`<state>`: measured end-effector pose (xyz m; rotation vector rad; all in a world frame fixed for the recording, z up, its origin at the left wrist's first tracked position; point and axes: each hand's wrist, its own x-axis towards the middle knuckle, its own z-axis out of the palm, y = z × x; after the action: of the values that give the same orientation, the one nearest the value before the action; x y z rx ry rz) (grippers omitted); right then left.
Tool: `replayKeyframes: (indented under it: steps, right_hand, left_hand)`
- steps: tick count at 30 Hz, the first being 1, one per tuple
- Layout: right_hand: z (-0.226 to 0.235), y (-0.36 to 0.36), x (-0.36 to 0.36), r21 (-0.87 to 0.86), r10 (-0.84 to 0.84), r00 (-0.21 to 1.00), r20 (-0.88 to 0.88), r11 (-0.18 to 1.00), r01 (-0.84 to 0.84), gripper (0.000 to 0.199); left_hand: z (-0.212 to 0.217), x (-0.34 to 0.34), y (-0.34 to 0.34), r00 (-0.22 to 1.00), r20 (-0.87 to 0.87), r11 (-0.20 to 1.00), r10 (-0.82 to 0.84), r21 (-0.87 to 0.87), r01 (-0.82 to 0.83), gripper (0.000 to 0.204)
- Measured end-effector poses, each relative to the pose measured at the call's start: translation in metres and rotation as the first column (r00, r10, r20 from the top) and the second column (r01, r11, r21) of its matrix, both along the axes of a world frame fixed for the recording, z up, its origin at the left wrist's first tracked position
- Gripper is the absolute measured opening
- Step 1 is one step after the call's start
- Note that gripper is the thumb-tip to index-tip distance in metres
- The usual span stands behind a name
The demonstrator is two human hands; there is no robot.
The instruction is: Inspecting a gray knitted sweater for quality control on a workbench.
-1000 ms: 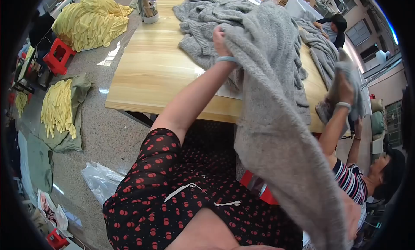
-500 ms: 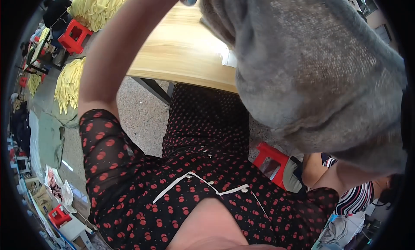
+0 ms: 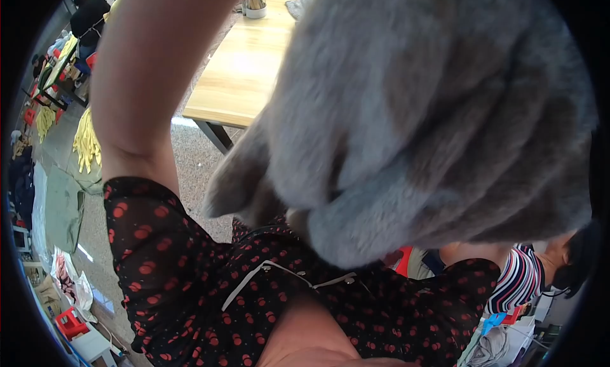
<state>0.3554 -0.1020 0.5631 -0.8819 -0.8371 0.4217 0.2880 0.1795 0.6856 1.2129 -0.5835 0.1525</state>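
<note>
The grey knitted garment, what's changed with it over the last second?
The grey knitted garment has come up off the wooden table toward the camera and now fills most of the view. The left arm has risen with it; both hands are now out of sight. The table, the yellow garments on the floor and the seated person stayed put.

A wooden table (image 3: 244, 75) bears what looks like a cup (image 3: 255, 6).

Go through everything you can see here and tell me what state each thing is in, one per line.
Grey fleece garment: lifted close to the camera, bunched, hanging over the lap.
Left arm: raised, bare; its hand is out of view.
Right hand: hidden behind the garment.
Wooden table: upright, top mostly bare.
Cup of sticks: upright on the table.
Yellow cloths: piled on the floor.
</note>
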Motion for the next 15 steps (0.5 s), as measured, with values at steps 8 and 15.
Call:
replayKeyframes:
  steps: [8,15]
  right_hand:
    - [-0.022,0.001,-0.030,-0.465,0.223,0.943,-0.249,0.826,-0.318,0.025]
    - [-0.066,-0.001,-0.055,-0.820,0.465,0.843,0.271,0.570,-0.051,0.016]
  left_hand:
    - [-0.272,0.010,-0.054,0.956,-0.054,0.593,0.288,0.794,-0.134,0.043]
    - [-0.286,-0.011,-0.071,0.812,-0.582,0.869,-0.045,0.378,0.319,0.035]
